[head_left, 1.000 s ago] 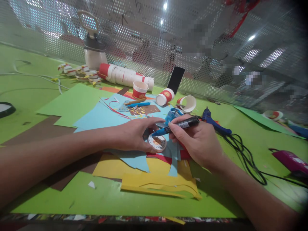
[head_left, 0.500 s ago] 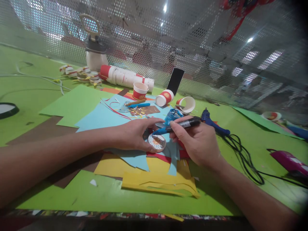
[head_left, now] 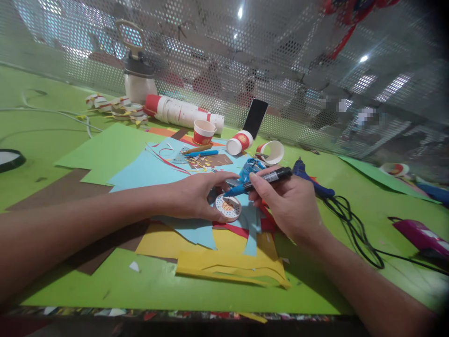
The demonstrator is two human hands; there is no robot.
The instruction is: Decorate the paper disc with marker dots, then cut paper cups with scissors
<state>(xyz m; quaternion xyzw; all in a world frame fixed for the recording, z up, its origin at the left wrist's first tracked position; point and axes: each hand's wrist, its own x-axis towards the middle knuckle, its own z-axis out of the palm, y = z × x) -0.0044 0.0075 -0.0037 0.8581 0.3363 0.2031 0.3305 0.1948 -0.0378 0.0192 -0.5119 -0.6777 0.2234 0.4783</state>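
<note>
Pinching a black marker (head_left: pixel 270 178), the right hand (head_left: pixel 287 206) has its fingers (head_left: pixel 257 185) closed around it, tip over a small round disc (head_left: pixel 228 207). The left hand (head_left: pixel 192 196) clamps that disc onto blue paper (head_left: pixel 140 171) on the green desk (head_left: pixel 42 131).

**Craft table layout**

A small round disc (head_left: pixel 228 208) lies on overlapping paper sheets (head_left: pixel 147 171) at the table's (head_left: pixel 42 135) centre, between the left hand (head_left: pixel 196 196) and right hand (head_left: pixel 287 206). The right hand's marker (head_left: pixel 261 180) slants above the disc. Paper cups (head_left: pixel 204 131) sit behind; a glue gun (head_left: pixel 310 180) lies right.
</note>
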